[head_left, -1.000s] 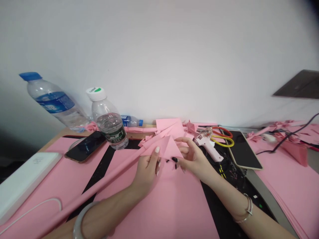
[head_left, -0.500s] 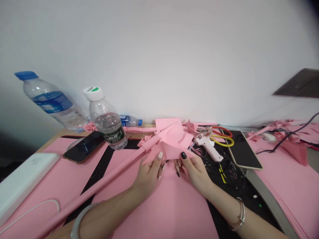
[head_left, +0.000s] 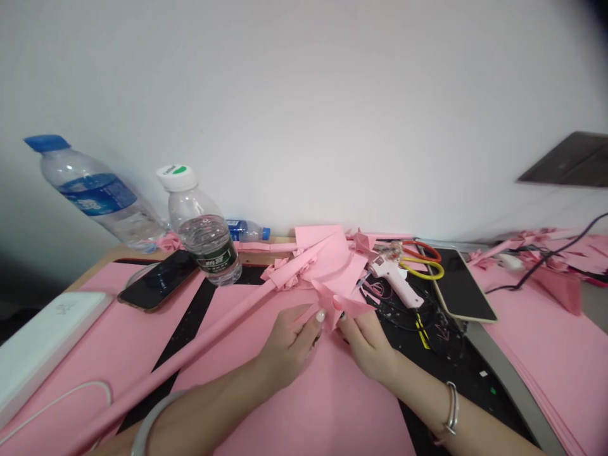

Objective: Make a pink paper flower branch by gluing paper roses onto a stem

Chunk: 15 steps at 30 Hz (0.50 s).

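A left hand (head_left: 289,348) and a right hand (head_left: 365,345) met over a small folded piece of pink paper (head_left: 339,304), held low above a broad flat pink paper sheet (head_left: 313,411) near the table's front edge. Within the last second the piece had dropped lower and closer to the body, a corner now bent over between the hands, leaving it more compact. The left fingers lay pressed together, the pale-nailed thumb bearing on the paper; the right fingers were tucked beneath the flap, and whether they pinched it could not be told. A smooth pale bangle (head_left: 152,421) circled the left wrist, a thin silver bracelet (head_left: 451,408) the right. A long folded pink paper strip (head_left: 166,361) ran from near left towards a heap of folded pink paper (head_left: 323,247) at the far edge. To the right lay a pale pink hot glue gun (head_left: 396,282) and scissors with red and yellow handles (head_left: 422,261); to the left, a black smartphone (head_left: 159,278) and a clear plastic water bottle with a white cap (head_left: 204,237)
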Each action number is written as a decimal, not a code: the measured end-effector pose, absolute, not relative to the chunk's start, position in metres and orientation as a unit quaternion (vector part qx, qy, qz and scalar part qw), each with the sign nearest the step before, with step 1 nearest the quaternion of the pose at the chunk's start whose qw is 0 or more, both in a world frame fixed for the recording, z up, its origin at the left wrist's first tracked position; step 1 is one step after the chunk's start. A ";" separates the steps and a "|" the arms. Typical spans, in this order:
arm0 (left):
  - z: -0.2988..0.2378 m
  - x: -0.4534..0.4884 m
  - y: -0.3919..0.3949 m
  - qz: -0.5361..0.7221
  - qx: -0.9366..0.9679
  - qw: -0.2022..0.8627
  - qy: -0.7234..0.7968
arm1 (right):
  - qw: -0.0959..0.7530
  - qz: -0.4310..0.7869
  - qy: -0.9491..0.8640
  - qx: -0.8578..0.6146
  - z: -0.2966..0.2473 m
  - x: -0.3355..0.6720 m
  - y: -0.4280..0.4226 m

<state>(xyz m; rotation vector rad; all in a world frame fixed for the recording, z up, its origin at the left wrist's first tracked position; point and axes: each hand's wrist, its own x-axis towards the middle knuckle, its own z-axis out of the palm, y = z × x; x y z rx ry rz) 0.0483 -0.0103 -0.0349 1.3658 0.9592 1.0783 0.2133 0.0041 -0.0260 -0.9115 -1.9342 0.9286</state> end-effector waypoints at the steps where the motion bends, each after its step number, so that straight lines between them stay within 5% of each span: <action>1: -0.036 0.049 -0.011 0.452 0.575 0.548 0.407 | 0.389 0.352 -0.773 -0.355 -0.025 0.213 0.004; 15: -0.034 0.055 -0.021 0.438 0.553 0.508 0.495 | 0.405 0.156 -0.826 -0.359 -0.027 0.204 -0.003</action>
